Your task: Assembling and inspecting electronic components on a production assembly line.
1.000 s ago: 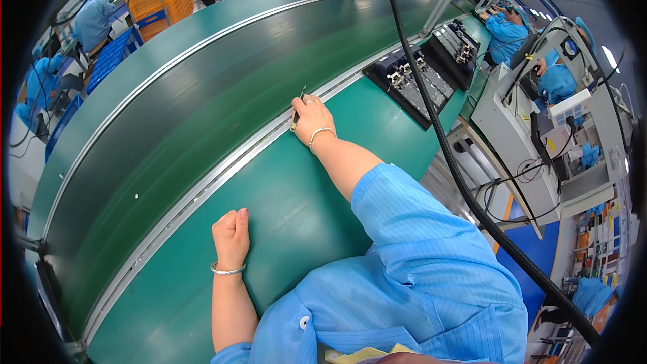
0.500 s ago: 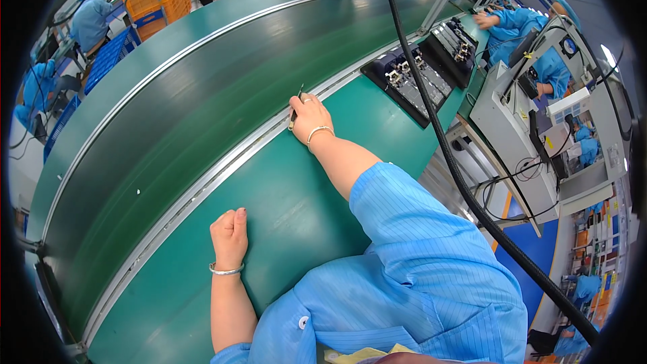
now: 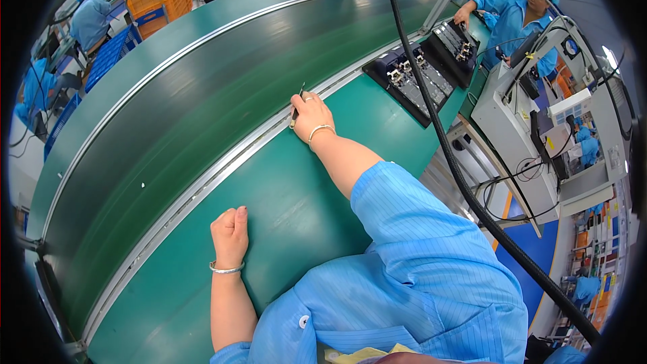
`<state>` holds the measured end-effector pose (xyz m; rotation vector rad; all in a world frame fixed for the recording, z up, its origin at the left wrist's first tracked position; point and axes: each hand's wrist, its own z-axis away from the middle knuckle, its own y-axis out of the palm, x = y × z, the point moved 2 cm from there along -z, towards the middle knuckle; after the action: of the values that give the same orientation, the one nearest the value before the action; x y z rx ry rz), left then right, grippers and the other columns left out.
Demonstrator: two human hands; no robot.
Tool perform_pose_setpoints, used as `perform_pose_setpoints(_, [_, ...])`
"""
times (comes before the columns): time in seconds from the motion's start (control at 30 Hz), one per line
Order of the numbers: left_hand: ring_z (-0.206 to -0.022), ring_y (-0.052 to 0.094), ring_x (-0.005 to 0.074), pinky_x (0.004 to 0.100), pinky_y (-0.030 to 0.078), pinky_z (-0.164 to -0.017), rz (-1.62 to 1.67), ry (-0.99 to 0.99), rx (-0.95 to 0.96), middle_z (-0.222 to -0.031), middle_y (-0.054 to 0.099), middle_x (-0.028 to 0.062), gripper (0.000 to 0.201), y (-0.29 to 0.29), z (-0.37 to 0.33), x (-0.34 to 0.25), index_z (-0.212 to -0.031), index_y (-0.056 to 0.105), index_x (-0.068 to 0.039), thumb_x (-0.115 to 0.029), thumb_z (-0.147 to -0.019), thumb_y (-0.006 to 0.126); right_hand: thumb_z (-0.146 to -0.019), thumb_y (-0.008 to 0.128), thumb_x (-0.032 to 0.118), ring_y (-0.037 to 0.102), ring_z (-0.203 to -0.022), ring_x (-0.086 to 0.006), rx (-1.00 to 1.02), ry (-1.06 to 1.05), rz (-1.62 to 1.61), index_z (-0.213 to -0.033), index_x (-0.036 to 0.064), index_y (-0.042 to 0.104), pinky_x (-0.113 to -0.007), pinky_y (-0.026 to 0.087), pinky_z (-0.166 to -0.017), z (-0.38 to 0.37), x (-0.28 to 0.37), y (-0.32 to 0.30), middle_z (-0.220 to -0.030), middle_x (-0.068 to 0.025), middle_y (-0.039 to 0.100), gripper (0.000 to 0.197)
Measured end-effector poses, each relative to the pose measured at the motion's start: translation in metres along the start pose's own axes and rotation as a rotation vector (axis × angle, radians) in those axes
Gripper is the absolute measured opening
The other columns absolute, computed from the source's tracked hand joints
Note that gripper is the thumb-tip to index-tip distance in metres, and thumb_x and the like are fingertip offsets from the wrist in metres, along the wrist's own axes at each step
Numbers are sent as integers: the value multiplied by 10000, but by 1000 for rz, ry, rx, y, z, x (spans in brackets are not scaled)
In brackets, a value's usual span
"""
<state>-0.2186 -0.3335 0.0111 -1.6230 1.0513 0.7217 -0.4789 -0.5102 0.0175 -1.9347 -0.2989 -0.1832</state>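
Note:
My right hand (image 3: 312, 113) rests at the metal rail (image 3: 259, 136) along the conveyor's near edge. Its fingers are closed round a slim dark tool (image 3: 294, 118) with a thin metal tip that points away over the belt; the grip hides most of it, so its kind is unclear. Lower and to the left, my left hand (image 3: 229, 234) is a closed fist above the green work surface (image 3: 283, 229), nothing visible in it. To the right of my right hand lies a black tray (image 3: 412, 82) with metal parts, and a second black tray (image 3: 455, 48) sits just beyond.
A curved green conveyor belt (image 3: 202, 87) runs past, a white speck (image 3: 143, 185) on it. A thick black cable (image 3: 465, 192) hangs across the right side. Beyond the trays a co-worker (image 3: 519, 17) in blue reaches to the far tray. A grey machine (image 3: 519, 131) stands at right.
The white speck on the belt has moved slightly right and away from me. The co-worker has turned this way, a hand now at the far tray. My hands have hardly moved.

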Motion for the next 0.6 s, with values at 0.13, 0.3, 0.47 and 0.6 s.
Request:
perform_pose_setpoints(0.13, [-520,321,201,362,290,-496,-5,4,0,-559,350,93,471,0,-1,-3,-638,383,-1,-246,-986,583,-816,605,80,568,-1035,-323,-127,-51,-11,-953,106,555,-441,503,-852,1,-2,2,-979,-119,584,148])
perform_pose_setpoints(0.3, [-521,323,203,363,291,-497,-14,-2,4,-559,351,94,469,-1,0,-1,-639,384,0,-244,-985,585,-817,605,80,566,-1038,-321,-127,-52,-6,-956,105,557,-438,501,-858,2,-1,3,-981,-118,584,149])
perform_pose_setpoints(0.47, [-519,335,216,369,300,-498,-34,14,-6,-560,363,103,471,0,0,-2,-639,390,2,-253,-986,582,-842,579,94,531,-1108,-303,19,4,11,-1008,99,572,-417,458,-956,0,0,1,-1053,-119,573,166])
perform_pose_setpoints(0.6, [-518,337,220,370,303,-499,-29,13,-2,-560,366,107,474,0,-1,-1,-639,392,3,-259,-986,581,-846,577,94,529,-1103,-303,8,3,0,-1005,98,569,-417,457,-955,0,0,0,-1046,-119,569,160])
